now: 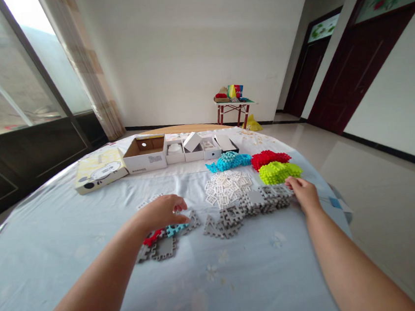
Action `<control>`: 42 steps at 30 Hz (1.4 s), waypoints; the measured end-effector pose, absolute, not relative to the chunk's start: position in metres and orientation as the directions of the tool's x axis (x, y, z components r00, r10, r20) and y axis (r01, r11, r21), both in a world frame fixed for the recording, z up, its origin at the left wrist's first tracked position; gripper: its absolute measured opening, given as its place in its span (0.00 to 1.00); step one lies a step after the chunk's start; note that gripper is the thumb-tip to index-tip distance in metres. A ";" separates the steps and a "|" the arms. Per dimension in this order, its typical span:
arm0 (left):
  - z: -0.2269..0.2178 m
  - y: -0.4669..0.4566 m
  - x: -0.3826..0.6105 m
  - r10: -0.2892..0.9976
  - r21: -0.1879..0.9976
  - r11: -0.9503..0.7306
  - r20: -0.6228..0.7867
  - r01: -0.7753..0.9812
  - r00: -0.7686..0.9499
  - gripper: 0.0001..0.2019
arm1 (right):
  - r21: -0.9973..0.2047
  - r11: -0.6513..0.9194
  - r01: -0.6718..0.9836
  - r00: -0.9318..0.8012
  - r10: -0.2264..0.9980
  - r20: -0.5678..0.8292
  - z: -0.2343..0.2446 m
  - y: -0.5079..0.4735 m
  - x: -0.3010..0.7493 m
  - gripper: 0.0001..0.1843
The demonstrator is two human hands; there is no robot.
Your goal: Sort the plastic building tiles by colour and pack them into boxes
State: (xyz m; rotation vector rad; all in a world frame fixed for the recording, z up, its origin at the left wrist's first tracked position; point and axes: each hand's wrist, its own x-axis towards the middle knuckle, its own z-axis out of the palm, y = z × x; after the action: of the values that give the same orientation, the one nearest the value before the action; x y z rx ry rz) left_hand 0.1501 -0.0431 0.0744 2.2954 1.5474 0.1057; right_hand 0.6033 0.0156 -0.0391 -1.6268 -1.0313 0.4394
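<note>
Fingers (178,199) of the left hand (163,210) are loosely parted, nothing seen between them, just by a blue tile (177,229) front-left of the white pile (227,187). The grey row (253,199) lies to their right, just in front of the pile, its long axis running left to right; the right hand (305,193) is nearer, at its right end, fingers narrow, whether gripping I cannot tell. Behind the pile and leftward: a closed yellow box (86,168), an open big box (145,164), contents hidden, then small boxes (194,156), some with pale contents.
</note>
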 end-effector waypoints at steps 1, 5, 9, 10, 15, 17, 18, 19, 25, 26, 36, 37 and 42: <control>0.072 -0.045 0.149 0.905 0.325 -0.335 -0.150 0.885 0.397 0.19 | -0.917 -0.011 0.398 0.550 0.803 0.229 -0.039 0.016 0.604 0.20; 0.063 -0.048 0.148 0.903 0.275 -0.353 -0.151 0.894 0.403 0.15 | -0.907 -0.001 0.421 0.543 0.801 0.251 -0.041 0.016 0.604 0.20; 0.058 -0.047 0.147 0.898 0.266 -0.365 -0.154 0.892 0.413 0.12 | -0.906 -0.009 0.422 0.547 0.800 0.247 -0.041 0.016 0.603 0.20; 0.058 -0.046 0.146 0.898 0.264 -0.371 -0.141 0.890 0.416 0.11 | -0.907 -0.010 0.421 0.546 0.801 0.245 -0.041 0.016 0.603 0.20; 0.063 -0.043 0.143 0.900 0.274 -0.423 0.010 0.864 0.437 0.12 | -0.907 -0.019 0.421 0.546 0.803 0.237 -0.042 0.018 0.603 0.21; 0.063 -0.040 0.143 0.890 0.307 -0.452 0.088 0.838 0.448 0.13 | -0.906 -0.022 0.422 0.548 0.802 0.236 -0.042 0.018 0.604 0.21; 0.061 -0.039 0.144 0.883 0.325 -0.466 0.122 0.823 0.453 0.14 | -0.906 -0.022 0.424 0.548 0.803 0.237 -0.043 0.018 0.604 0.21; 0.058 -0.037 0.144 0.877 0.341 -0.479 0.150 0.809 0.456 0.14 | -0.905 -0.020 0.425 0.548 0.801 0.239 -0.043 0.018 0.605 0.21; 0.035 -0.027 0.143 0.893 0.345 -0.448 0.131 0.825 0.430 0.19 | -0.903 -0.009 0.430 0.542 0.803 0.249 -0.043 0.017 0.605 0.21; 0.035 -0.026 0.143 0.903 0.338 -0.428 0.114 0.838 0.415 0.21 | -0.904 -0.009 0.428 0.540 0.804 0.247 -0.042 0.017 0.604 0.21; 0.035 -0.028 0.149 0.976 0.178 -0.213 0.080 0.961 0.201 0.29 | -0.907 -0.015 0.421 0.540 0.808 0.237 -0.037 0.015 0.601 0.21; 0.033 -0.028 0.150 0.976 0.158 -0.213 0.076 0.964 0.203 0.30 | -0.907 -0.015 0.420 0.540 0.807 0.237 -0.038 0.015 0.601 0.21; 0.027 -0.027 0.157 0.975 0.102 -0.204 0.108 0.974 0.193 0.28 | -0.909 0.005 0.417 0.535 0.807 0.250 -0.041 0.019 0.603 0.21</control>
State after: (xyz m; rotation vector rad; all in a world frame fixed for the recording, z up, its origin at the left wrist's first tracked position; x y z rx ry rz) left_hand 0.1570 -0.0273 0.0274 2.4177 1.9752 0.2330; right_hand 0.6028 0.0185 -0.0414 -1.6164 -1.0615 0.4199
